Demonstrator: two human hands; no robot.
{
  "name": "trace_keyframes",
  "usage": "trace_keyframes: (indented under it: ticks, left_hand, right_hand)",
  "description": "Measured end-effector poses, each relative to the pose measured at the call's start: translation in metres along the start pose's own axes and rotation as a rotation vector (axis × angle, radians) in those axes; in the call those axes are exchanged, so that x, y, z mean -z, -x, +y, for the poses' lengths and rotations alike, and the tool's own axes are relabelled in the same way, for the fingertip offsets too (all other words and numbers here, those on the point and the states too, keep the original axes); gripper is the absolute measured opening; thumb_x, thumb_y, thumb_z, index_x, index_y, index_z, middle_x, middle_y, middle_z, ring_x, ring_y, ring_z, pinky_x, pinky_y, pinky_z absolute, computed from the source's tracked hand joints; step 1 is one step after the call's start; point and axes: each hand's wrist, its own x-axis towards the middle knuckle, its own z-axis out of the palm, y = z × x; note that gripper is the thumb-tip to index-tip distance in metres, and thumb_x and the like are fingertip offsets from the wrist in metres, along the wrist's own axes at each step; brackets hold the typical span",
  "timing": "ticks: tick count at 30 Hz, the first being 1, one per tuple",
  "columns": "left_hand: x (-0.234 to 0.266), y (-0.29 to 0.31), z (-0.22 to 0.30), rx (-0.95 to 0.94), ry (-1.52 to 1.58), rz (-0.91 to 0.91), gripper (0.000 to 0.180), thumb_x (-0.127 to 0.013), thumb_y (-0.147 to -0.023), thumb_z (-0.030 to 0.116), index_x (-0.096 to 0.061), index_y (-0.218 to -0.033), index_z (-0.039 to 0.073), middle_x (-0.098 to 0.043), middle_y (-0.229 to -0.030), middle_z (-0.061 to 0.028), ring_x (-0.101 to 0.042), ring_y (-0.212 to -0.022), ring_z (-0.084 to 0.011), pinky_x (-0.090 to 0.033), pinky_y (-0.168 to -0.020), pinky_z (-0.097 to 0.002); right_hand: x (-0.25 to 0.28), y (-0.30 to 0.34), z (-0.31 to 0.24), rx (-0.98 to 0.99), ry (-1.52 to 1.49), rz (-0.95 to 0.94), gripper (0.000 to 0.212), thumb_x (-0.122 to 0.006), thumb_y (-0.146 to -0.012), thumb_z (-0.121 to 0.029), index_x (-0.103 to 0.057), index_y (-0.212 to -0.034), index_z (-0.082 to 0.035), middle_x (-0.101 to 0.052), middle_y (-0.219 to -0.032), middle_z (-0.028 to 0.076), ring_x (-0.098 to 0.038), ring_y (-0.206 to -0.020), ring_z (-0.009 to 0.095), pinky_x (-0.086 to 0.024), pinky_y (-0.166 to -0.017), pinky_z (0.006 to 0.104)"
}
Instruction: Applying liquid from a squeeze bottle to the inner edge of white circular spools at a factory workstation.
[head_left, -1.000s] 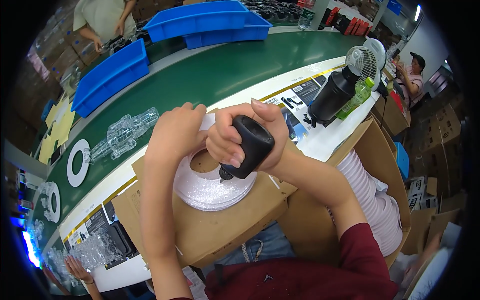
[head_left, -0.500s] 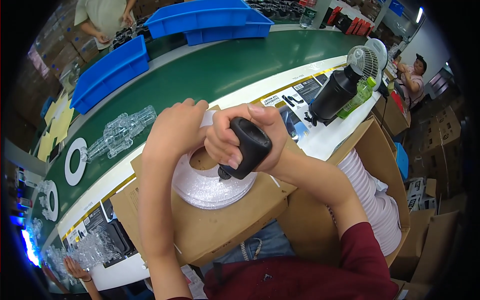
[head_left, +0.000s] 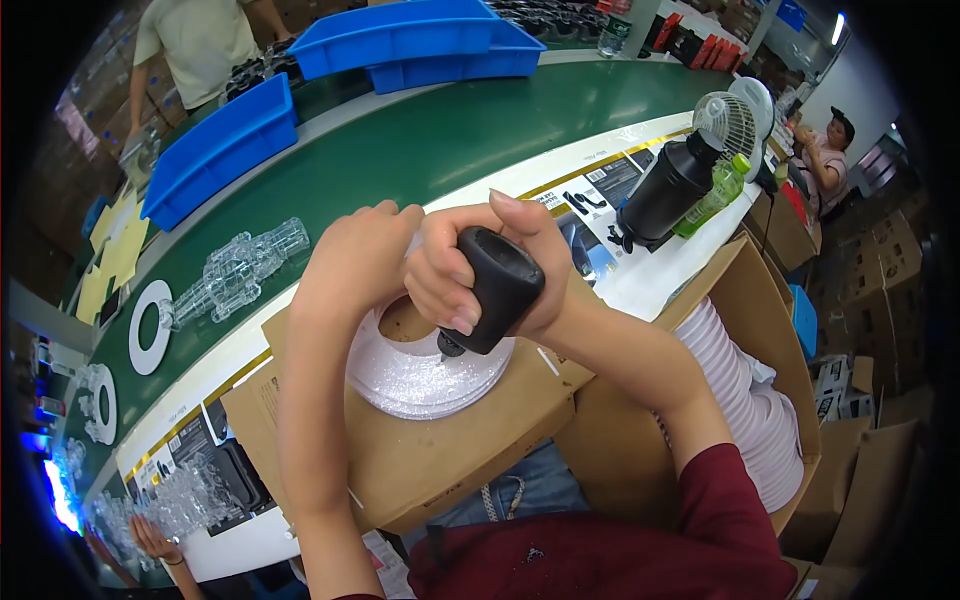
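A black bottle [head_left: 505,295] is gripped in my right hand [head_left: 540,260], its base toward me and its narrow black tip pointing down at a stack of glittery white rings [head_left: 425,385]. The tip is over or touching the top ring; which one I cannot tell. Bent over the far left edge of the stack, my left hand [head_left: 362,250] has its fingers curled, with the fingertips hidden. The rings lie on a brown cardboard box [head_left: 480,450] close to my body, and bare cardboard shows through their central hole.
A clear plastic assembly [head_left: 245,268] and a flat white ring [head_left: 140,345] lie on the green belt [head_left: 430,150]. Blue trays [head_left: 225,150] stand beyond. At right are a large black bottle [head_left: 670,190], a green bottle [head_left: 720,195], a fan [head_left: 727,120] and a carton of stacked white rings [head_left: 745,390].
My left hand has shifted slightly right, and the bottle has moved up a touch in my right hand. The clear assembly has slid slightly left. Across the belt a person has straightened up.
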Motion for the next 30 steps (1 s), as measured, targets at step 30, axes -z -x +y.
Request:
trace_keyframes:
  ticks: [30]
  left_hand:
    - [0.0,0.003,-0.01,-0.009,0.004,0.083,0.033,-0.071,-0.075,0.022,-0.065,-0.101,0.002,-0.065,-0.09,-0.0183,-0.066,-0.089,-0.0358,-0.052,-0.077,-0.0451]
  right_hand:
    - [-0.016,0.009,0.007,-0.181,0.05,0.004,0.06,-0.038,-0.093,-0.061,-0.046,-0.069,-0.006,-0.049,-0.057,0.006,-0.046,-0.052,0.015,-0.038,-0.055,0.0279]
